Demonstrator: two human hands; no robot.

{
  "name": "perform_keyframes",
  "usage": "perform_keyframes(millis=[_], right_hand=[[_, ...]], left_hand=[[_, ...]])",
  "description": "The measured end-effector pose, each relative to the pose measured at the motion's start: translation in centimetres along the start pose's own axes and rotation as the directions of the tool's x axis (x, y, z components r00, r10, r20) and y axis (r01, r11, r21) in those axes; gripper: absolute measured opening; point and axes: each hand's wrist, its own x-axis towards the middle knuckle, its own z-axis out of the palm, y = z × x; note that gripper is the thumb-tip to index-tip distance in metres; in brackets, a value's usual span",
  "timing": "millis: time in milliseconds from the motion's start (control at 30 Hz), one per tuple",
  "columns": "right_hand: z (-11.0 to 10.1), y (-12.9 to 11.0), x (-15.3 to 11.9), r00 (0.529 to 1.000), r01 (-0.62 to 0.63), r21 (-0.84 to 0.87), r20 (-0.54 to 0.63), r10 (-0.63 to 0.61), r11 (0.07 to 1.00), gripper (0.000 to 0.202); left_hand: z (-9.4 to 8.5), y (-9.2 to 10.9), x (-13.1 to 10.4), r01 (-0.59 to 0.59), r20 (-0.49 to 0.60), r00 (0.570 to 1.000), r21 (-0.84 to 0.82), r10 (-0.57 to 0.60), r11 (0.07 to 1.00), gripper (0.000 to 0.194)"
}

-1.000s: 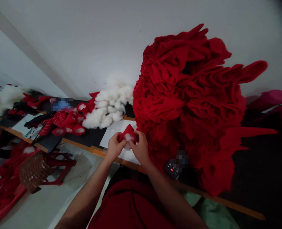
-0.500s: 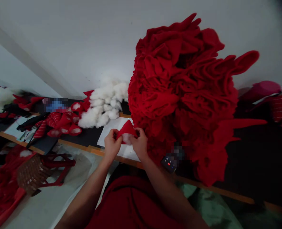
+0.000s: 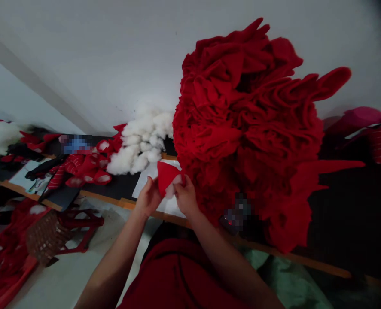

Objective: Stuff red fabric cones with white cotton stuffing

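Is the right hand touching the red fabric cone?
Touching: the head view shows the right hand pinching the red fabric cone at its open rim.

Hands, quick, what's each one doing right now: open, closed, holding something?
Left hand: partly open, cupped against the red cloth.
Right hand: closed on the cloth's edge, thumb at the white stuffing.

Lettering: none legible. Any print on the white sheet (image 3: 173,209) beneath the left hand (image 3: 149,198) and right hand (image 3: 186,197) is too faint to read; the smartphone (image 3: 230,222), to the right of the right hand, is partly pixelated, its display unreadable.
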Motion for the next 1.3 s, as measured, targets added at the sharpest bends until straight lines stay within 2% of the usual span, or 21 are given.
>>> perform_keyframes(millis=[33,100,167,200,233,300,367,400,467,567,633,767,833,933,1067,1133,1233,1300], right_hand=[[0.3,0.0,-0.3,0.999,0.003,-0.031,0.039,-0.001,1.0,0.022],[0.5,-0.3,-1.2,0.998,0.044,-0.126,0.06,-0.037,0.991,0.021],[0.3,-1.0,-2.0,0.985,0.171,-0.27,0.008,-0.175,0.948,0.023],[0.1,-1.5,-2.3,0.959,0.268,-0.353,0.007,-0.284,0.896,0.024],[-0.1,-2.0,-2.6,0.915,0.382,-0.426,0.052,-0.399,0.82,0.024],[-0.3,-2.5,-2.9,0.793,0.599,-0.491,0.251,-0.556,0.632,0.028],[-0.1,-2.5,-2.9,0.698,0.714,-0.473,0.434,-0.569,0.516,0.035],[0.1,-2.3,-2.8,0.68,0.733,-0.469,0.482,-0.553,0.492,0.038],[0.5,-1.6,-2.7,0.684,0.729,-0.484,0.501,-0.53,0.485,0.039],[0.8,-0.5,-2.7,0.716,0.693,-0.525,0.42,-0.558,0.494,0.035],[0.9,0.0,-2.7,0.725,0.675,-0.555,0.38,-0.574,0.486,0.035],[1.0,0.1,-2.6,0.706,0.7,-0.569,0.458,-0.54,0.432,0.038],[1.1,-0.2,-2.3,0.726,0.67,-0.611,0.425,-0.54,0.421,0.034],[1.4,-0.5,-1.6,0.744,0.635,-0.661,0.384,-0.547,0.4,0.022],[1.7,-0.5,-0.7,0.735,0.638,-0.659,0.364,-0.572,0.399,0.02],[1.8,-0.5,-0.4,0.73,0.637,-0.649,0.336,-0.595,0.415,0.021],[1.8,-0.5,-0.3,0.726,0.661,-0.618,0.381,-0.573,0.426,0.025],[1.9,-0.5,-0.2,0.736,0.658,-0.627,0.42,-0.531,0.416,0.024]], left_hand=[[0.2,-0.1,0.2,0.038,-0.018,0.999,-0.088,-0.04,0.995,0.04],[0.6,-0.1,0.9,0.009,-0.11,0.993,-0.227,-0.035,0.974,0.028],[0.8,0.3,1.5,-0.057,-0.217,0.976,-0.305,-0.011,0.951,0.018],[0.9,0.5,1.8,-0.077,-0.251,0.968,-0.319,-0.006,0.945,0.015],[0.8,0.8,2.0,-0.083,-0.259,0.966,-0.319,-0.002,0.944,0.015],[0.8,1.0,2.2,-0.062,-0.215,0.977,-0.29,-0.002,0.955,0.019],[0.8,1.0,2.1,-0.032,-0.147,0.989,-0.251,-0.005,0.967,0.026],[0.9,0.8,1.9,-0.024,-0.112,0.994,-0.241,-0.004,0.97,0.031],[1.1,0.4,1.7,-0.015,-0.053,0.999,-0.245,0.002,0.969,0.04],[1.1,-0.2,1.6,0.011,0.006,1.0,-0.267,-0.009,0.964,0.045],[0.9,-0.6,1.8,0.008,-0.029,0.999,-0.291,-0.017,0.957,0.041],[0.4,-0.7,2.5,-0.028,-0.169,0.985,-0.334,-0.031,0.942,0.031],[0.2,-0.6,2.7,0.003,-0.193,0.979,-0.342,-0.073,0.94,0.031],[0.2,-0.4,2.9,0.076,-0.157,0.979,-0.329,-0.133,0.941,0.033],[0.2,-0.1,3.3,0.047,-0.159,0.982,-0.328,-0.104,0.943,0.031],[0.1,0.0,3.5,0.076,-0.136,0.982,-0.344,-0.13,0.936,0.035],[0.0,0.1,3.9,0.147,-0.063,0.982,-0.321,-0.176,0.936,0.044],[0.1,0.2,4.0,0.139,-0.042,0.986,-0.325,-0.161,0.936,0.043]])
